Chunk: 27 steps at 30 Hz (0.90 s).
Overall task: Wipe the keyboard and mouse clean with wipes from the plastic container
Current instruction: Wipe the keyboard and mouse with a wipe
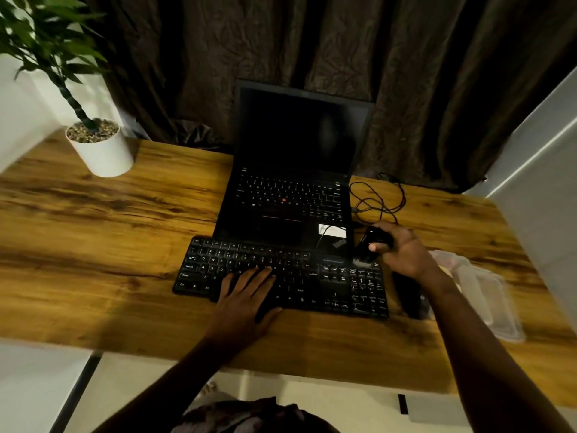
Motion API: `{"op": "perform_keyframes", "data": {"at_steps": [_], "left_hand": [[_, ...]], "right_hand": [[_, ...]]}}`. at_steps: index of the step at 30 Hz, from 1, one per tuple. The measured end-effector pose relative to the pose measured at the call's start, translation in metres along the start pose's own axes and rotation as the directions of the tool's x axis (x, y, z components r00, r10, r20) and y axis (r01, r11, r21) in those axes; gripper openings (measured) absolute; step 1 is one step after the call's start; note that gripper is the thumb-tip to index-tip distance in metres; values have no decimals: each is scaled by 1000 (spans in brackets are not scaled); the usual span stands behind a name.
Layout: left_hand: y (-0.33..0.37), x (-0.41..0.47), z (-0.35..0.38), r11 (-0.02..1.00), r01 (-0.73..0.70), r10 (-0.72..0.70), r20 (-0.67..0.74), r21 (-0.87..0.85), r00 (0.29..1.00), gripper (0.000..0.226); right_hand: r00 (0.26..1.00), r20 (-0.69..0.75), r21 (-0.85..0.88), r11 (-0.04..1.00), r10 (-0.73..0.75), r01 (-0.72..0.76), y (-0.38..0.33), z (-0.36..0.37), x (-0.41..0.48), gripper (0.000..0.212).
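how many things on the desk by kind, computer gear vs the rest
computer gear: 3 (laptop, keyboard, mouse)
cables: 1 (cable)
plants: 1 (potted plant)
containers: 1 (plastic container)
total: 6

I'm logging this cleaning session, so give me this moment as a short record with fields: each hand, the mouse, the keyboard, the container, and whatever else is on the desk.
Left hand: rests flat on the keyboard, fingers straight, holding nothing
Right hand: grips the mouse near the front right corner of the laptop
Plastic container: on the desk, right of the keyboard, too blurred to show its contents
Also on desk: potted plant far left, coiled cable right of the laptop
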<state>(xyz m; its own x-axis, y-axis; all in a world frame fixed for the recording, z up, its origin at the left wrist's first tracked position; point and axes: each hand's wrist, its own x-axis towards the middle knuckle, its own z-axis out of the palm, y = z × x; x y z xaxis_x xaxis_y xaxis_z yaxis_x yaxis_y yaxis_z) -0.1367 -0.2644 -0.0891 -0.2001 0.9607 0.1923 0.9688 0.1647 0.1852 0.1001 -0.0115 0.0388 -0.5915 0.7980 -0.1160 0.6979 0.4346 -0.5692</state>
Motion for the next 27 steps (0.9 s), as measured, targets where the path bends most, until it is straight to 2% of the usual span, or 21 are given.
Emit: {"op": "perform_keyframes", "data": {"at_steps": [2,6,9,17,27], "left_hand": [[0,0,1,1000,2,-2,5,-10,1000,66],[-1,0,1,1000,10,-9,29,-18,1000,67],[0,0,0,1000,12,-12,31,-16,999,67],[-1,-1,-1,1000,-6,6,4,-15,1000,66],[1,-1,-1,1000,16,-16,14,-15,1000,65]], "right_hand": [[1000,-21,-3,1000,11,-11,3,-10,-6,41],[995,-54,-66,994,88,-92,22,-19,-10,54],[994,-61,-90,991,90,-95,22,-15,-10,58],[1000,-10,45,999,-4,5,-1,4,-7,45],[1000,-11,-77,997,21,-21,15,-6,-9,47]]}}
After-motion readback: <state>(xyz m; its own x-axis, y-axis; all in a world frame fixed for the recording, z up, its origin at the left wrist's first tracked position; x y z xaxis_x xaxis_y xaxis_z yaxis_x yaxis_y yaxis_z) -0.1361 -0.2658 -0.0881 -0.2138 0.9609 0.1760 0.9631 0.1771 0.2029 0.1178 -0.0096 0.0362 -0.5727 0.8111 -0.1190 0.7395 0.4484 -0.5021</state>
